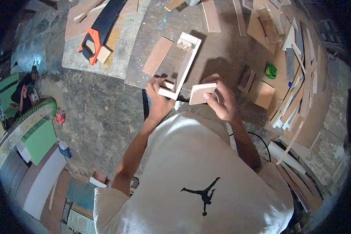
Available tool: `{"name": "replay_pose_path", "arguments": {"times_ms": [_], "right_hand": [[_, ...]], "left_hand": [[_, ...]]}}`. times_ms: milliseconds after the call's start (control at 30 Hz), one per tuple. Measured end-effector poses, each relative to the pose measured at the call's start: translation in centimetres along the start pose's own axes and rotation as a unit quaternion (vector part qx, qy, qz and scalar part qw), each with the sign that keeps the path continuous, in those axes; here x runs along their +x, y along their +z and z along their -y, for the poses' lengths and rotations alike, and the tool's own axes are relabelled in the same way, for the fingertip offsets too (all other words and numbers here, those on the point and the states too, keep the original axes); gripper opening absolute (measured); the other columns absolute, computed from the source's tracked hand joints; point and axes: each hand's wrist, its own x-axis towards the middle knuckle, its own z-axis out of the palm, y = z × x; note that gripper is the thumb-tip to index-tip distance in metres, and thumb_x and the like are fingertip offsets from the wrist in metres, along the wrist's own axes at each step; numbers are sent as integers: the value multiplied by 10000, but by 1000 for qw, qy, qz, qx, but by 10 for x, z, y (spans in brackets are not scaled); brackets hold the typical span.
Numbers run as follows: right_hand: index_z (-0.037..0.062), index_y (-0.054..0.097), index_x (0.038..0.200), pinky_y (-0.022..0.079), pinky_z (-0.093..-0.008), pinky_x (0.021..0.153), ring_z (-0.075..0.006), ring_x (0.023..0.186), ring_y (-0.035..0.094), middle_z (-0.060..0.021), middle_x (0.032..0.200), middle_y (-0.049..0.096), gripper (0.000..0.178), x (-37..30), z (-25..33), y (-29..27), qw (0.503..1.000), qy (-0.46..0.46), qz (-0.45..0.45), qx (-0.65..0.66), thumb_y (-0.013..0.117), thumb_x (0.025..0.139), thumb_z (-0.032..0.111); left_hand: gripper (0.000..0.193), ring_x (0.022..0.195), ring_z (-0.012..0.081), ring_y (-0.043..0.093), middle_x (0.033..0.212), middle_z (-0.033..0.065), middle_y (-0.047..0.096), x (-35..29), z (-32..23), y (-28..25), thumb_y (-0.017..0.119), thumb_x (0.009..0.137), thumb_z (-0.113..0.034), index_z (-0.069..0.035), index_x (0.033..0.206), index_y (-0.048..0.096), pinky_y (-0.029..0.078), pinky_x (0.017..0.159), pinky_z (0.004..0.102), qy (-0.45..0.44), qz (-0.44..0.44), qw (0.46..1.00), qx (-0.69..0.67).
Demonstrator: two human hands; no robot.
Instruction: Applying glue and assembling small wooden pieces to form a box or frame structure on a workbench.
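A narrow wooden frame (pixel 186 64), one long side with a short piece at each end, lies at the near edge of the workbench. My left hand (pixel 158 105) is closed around its near end, with the fingers partly behind the wood. Just right of that end, my right hand (pixel 224 103) pinches a small squarish wooden board (pixel 199 94) between thumb and fingers. The board is raised and tilted, apart from the frame. A flat wooden strip (pixel 158 55) lies on the bench left of the frame.
A handsaw (pixel 93 46) with an orange and black handle lies at the far left. To the right are a green tape measure (pixel 271 70), a dark wood block (pixel 246 78) and a square wood piece (pixel 264 94). Several long wood offcuts (pixel 294 99) are piled along the right side.
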Motion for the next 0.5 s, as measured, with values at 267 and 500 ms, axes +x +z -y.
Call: {"name": "replay_pose_path", "arguments": {"times_ms": [267, 500], "right_hand": [[7, 623, 1068, 481, -298, 850, -131, 962, 609, -53, 999, 627, 174, -1, 19, 0, 976, 103, -167, 89, 673, 933, 104], [-14, 693, 1045, 500, -239, 790, -66, 902, 626, -36, 963, 687, 175, 63, 50, 9, 971, 22, -181, 151, 728, 916, 99]], "left_hand": [[471, 1169, 283, 462, 1248, 165, 469, -27, -47, -87, 695, 890, -103, 27, 1285, 474, 369, 1029, 399, -42, -131, 990, -36], [367, 1072, 167, 582, 1163, 104, 609, 61, -152, -131, 648, 974, -144, 34, 1283, 559, 457, 959, 313, -58, 23, 953, -297]]}}
